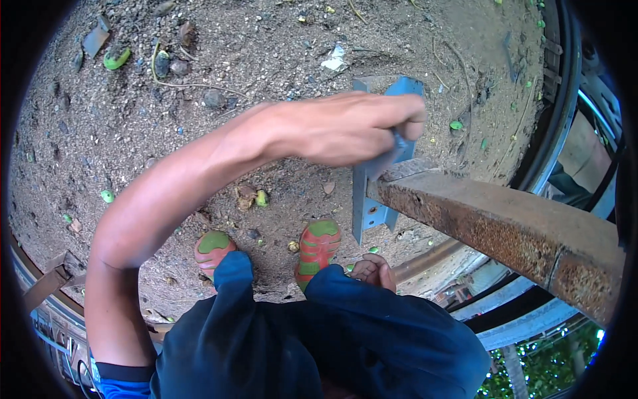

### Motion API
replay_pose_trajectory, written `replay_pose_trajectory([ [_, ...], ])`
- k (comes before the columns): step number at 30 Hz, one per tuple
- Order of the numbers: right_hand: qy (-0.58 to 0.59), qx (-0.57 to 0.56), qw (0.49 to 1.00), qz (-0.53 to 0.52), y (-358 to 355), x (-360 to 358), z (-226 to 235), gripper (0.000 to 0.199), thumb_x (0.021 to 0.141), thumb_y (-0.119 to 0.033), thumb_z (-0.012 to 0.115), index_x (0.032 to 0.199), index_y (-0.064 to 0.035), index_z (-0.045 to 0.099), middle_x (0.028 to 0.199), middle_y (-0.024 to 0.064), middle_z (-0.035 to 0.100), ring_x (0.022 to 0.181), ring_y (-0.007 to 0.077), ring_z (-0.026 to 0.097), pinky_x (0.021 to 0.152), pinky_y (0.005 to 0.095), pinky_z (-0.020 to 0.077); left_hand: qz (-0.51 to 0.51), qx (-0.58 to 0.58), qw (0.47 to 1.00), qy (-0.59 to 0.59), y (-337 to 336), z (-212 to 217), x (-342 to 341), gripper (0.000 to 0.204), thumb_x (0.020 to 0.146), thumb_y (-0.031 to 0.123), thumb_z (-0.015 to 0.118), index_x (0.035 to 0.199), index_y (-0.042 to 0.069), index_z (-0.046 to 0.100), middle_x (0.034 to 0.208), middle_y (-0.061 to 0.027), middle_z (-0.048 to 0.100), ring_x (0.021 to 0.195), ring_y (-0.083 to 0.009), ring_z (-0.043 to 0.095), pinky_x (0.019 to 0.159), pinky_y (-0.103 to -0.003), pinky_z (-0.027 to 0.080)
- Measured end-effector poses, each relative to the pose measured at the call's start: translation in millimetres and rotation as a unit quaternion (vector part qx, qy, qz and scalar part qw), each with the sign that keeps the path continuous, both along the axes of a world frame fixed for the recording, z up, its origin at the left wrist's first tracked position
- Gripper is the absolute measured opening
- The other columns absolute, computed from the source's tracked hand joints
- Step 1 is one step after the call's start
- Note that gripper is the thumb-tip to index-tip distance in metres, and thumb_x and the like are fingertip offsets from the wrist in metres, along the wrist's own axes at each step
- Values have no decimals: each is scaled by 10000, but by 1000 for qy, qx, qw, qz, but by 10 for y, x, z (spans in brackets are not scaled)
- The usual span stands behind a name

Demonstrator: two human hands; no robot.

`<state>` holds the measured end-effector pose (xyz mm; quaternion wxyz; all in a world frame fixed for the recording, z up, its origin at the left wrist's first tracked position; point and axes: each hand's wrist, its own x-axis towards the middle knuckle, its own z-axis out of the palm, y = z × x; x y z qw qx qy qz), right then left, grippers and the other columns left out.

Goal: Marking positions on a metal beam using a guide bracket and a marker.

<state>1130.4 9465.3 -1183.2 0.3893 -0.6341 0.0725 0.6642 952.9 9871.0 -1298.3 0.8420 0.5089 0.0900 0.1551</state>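
Note:
My left hand reaches across from the left over a blue-painted metal channel bracket. Its fingers are closed, with the thumb side toward the bracket. A blurred greyish thing shows just below the fingers against the bracket; I cannot make out its kind. A rusty square metal beam meets the bracket's side and runs toward the lower right. Beside my right knee, my right hand is partly hidden by the trouser leg. Its visible fingers are loosely curled and apart, and nothing shows in them.
Sandy, pebbly ground surrounds the bracket, with leaves, stones and twigs. My red and green shoes stand left of the bracket. A curved dark metal edge lies to the right. A flat metal scrap is at the far left.

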Motion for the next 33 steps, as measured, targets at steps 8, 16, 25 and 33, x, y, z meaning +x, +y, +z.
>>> replay_pose_trajectory([
  [8, -24, -32, 997, 71, 29, 29, -80, 362, 1070, -218, 480, 1294, 62, 530, 1129, 209, 658, 1054, 268, 667, 983, 411, 532, -181, 202, 955, 122, 24, -162, 798, 290, 903, 35, 472, 1191, 27, 499, 1016, -174, 635, 951, -322, 634, 811, -493, 478],
  [16, -52, -44, 988, 141, 191, 24, -201, 308, 1057, -184, 508, 1239, 55, 574, 1115, 187, 679, 1034, 243, 682, 972, 379, 541, -191, 273, 933, 140, -35, -85, 849, 327, 860, 21, 543, 1186, 3, 524, 1140, -211, 651, 1122, -381, 644, 917, -476, 502],
  [25, -50, -10, 983, 177, 325, -59, -317, 227, 1025, -48, 552, 1230, 41, 592, 1122, 136, 689, 1018, 190, 683, 947, 334, 544, -43, 485, 862, 139, -209, -208, 768, 436, 823, 34, 647, 1190, 4, 413, 1010, -201, 607, 917, -400, 688, 746, -497, 550],
  [33, -46, -14, 982, 183, 304, -15, -366, 238, 1009, -28, 583, 1234, 49, 590, 1144, 129, 692, 1046, 174, 677, 957, 316, 535, -26, 469, 879, 79, -157, -309, 697, 462, 801, -10, 668, 1190, 10, 420, 965, -196, 623, 854, -403, 691, 704, -492, 558],
])
